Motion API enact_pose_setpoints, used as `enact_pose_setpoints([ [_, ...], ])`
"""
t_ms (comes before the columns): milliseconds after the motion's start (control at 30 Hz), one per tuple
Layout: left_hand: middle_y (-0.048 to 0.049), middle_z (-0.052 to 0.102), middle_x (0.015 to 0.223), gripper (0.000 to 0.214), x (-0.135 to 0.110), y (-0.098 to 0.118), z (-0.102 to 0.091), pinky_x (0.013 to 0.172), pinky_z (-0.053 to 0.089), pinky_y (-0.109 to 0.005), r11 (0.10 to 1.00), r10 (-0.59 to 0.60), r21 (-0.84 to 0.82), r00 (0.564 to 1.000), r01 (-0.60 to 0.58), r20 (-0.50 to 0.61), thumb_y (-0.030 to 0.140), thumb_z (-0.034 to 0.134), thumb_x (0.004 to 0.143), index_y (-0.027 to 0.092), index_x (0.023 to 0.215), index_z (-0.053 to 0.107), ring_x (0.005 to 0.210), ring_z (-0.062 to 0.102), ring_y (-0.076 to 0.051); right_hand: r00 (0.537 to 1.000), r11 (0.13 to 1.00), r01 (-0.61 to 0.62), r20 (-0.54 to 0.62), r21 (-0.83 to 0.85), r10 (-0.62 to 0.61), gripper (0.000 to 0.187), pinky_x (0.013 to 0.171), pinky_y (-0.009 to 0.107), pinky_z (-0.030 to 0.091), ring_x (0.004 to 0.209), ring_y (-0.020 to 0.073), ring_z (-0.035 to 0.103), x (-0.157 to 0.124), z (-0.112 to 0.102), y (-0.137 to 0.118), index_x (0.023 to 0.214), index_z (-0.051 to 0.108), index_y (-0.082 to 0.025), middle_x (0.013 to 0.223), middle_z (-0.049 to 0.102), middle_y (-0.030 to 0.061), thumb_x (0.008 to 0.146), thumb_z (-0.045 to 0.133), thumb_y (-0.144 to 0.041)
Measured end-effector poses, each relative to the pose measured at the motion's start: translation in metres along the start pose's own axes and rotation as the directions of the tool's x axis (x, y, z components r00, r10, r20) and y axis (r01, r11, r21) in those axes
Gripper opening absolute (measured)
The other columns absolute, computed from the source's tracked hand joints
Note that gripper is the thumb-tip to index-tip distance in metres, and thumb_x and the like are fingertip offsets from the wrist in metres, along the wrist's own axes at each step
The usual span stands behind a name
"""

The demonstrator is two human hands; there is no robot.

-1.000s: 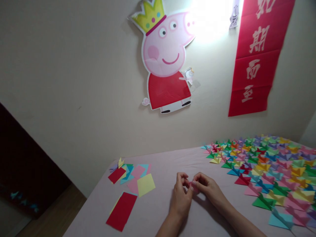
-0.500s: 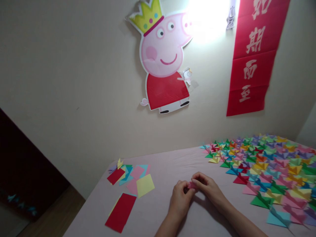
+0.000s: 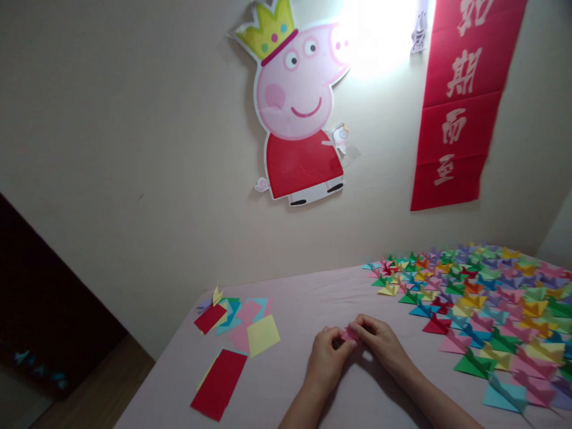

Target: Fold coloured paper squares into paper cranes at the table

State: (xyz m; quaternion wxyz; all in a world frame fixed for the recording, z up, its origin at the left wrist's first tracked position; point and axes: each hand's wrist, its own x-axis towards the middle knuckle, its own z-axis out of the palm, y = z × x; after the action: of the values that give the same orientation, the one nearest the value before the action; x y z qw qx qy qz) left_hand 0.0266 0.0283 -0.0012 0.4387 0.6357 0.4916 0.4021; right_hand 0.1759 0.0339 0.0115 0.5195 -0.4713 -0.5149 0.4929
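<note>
Both hands meet over the pink table (image 3: 286, 381), low in the middle of the head view. A small pink folded paper (image 3: 349, 334) is pinched between them. My left hand (image 3: 326, 357) grips its left side with curled fingers. My right hand (image 3: 379, 342) holds its right side from above, fingertips pressed together. Most of the paper is hidden by the fingers.
Many folded paper figures (image 3: 482, 310) in mixed colours cover the table's right part. Loose paper squares (image 3: 243, 319) and a red sheet (image 3: 218, 381) lie at the left. A cartoon pig cut-out (image 3: 297, 107) and a red banner (image 3: 460, 101) hang on the wall. A dark doorway (image 3: 40, 322) is left.
The hands have come closer together and lowered slightly toward the table, still pinching the pink paper. The view shifted a little.
</note>
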Motion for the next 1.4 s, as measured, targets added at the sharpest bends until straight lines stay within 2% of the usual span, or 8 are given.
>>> enact_pose_setpoints([
  [133, 0.0004, 0.06, 0.067, 0.023, 0.001, -0.001, -0.001, 0.063, 0.036, -0.026, 0.998, -0.02, -0.067, 1.0, 0.019, -0.014, 0.038, 0.062, 0.077, 0.017, 0.068, 0.066, 0.066, 0.048, -0.016, 0.998, 1.0, -0.001, 0.06, 0.027, -0.001, 0.05, 0.054, 0.027, 0.038, 0.053, 0.0137, 0.047, -0.001, 0.002, 0.001, 0.062, 0.062, -0.019, 0.054, 0.055, -0.0029, 0.066, 0.068, -0.068],
  [367, 0.0014, 0.054, 0.061, 0.028, 0.003, -0.004, -0.001, 0.061, 0.034, -0.026, 0.992, -0.045, -0.12, 0.998, 0.039, -0.053, 0.042, 0.068, 0.071, 0.017, 0.059, 0.061, 0.064, 0.044, -0.014, 0.994, 0.986, 0.111, 0.018, -0.124, -0.11, 0.044, 0.059, 0.028, 0.04, 0.061, 0.0163, 0.05, -0.003, -0.002, 0.002, 0.062, 0.064, -0.018, 0.06, 0.059, 0.0001, 0.074, 0.066, -0.061],
  [700, 0.0027, 0.054, 0.063, 0.036, 0.006, -0.006, -0.002, 0.062, 0.035, -0.025, 0.977, -0.034, -0.21, 0.999, 0.033, 0.0, 0.051, 0.069, 0.073, 0.016, 0.068, 0.062, 0.063, 0.045, -0.013, 0.989, 0.99, 0.143, -0.022, -0.022, -0.143, 0.047, 0.057, 0.028, 0.043, 0.061, 0.0166, 0.051, -0.005, 0.003, -0.001, 0.066, 0.062, -0.021, 0.062, 0.058, -0.0005, 0.071, 0.067, -0.067],
  [833, 0.0027, 0.056, 0.064, 0.031, 0.005, -0.006, -0.004, 0.063, 0.036, -0.024, 0.976, -0.031, -0.217, 1.0, 0.029, -0.006, 0.046, 0.068, 0.075, 0.015, 0.071, 0.064, 0.065, 0.047, -0.014, 0.988, 0.988, 0.151, -0.027, 0.021, -0.15, 0.043, 0.058, 0.028, 0.045, 0.064, 0.0173, 0.053, -0.007, 0.003, -0.003, 0.071, 0.061, -0.022, 0.067, 0.058, -0.0006, 0.073, 0.067, -0.065],
  [1133, -0.0016, 0.066, 0.073, 0.019, 0.003, -0.006, -0.005, 0.069, 0.041, -0.026, 0.978, -0.017, -0.209, 1.0, 0.019, 0.009, 0.032, 0.065, 0.073, 0.015, 0.078, 0.069, 0.073, 0.055, -0.018, 0.991, 0.989, 0.13, 0.024, -0.065, -0.128, 0.046, 0.062, 0.029, 0.044, 0.065, 0.0187, 0.053, -0.01, 0.003, -0.015, 0.064, 0.062, -0.02, 0.063, 0.058, 0.0005, 0.071, 0.065, -0.066],
  [1267, -0.0025, 0.068, 0.077, 0.016, 0.003, -0.005, -0.005, 0.072, 0.043, -0.027, 0.98, 0.006, -0.197, 1.0, -0.003, 0.012, 0.029, 0.065, 0.073, 0.015, 0.079, 0.071, 0.077, 0.056, -0.019, 0.993, 0.991, 0.114, 0.03, -0.069, -0.112, 0.048, 0.058, 0.028, 0.042, 0.06, 0.0165, 0.049, -0.008, 0.002, -0.011, 0.06, 0.06, -0.02, 0.059, 0.054, -0.0008, 0.073, 0.063, -0.066],
  [1400, -0.0033, 0.069, 0.08, 0.018, 0.004, -0.007, -0.007, 0.074, 0.043, -0.028, 0.982, 0.025, -0.186, 1.0, -0.025, 0.002, 0.03, 0.064, 0.076, 0.015, 0.081, 0.071, 0.079, 0.057, -0.019, 0.99, 0.988, 0.139, 0.027, -0.073, -0.137, 0.042, 0.06, 0.029, 0.044, 0.063, 0.0179, 0.054, -0.006, 0.001, -0.005, 0.065, 0.065, -0.019, 0.063, 0.061, 0.001, 0.072, 0.067, -0.06],
])
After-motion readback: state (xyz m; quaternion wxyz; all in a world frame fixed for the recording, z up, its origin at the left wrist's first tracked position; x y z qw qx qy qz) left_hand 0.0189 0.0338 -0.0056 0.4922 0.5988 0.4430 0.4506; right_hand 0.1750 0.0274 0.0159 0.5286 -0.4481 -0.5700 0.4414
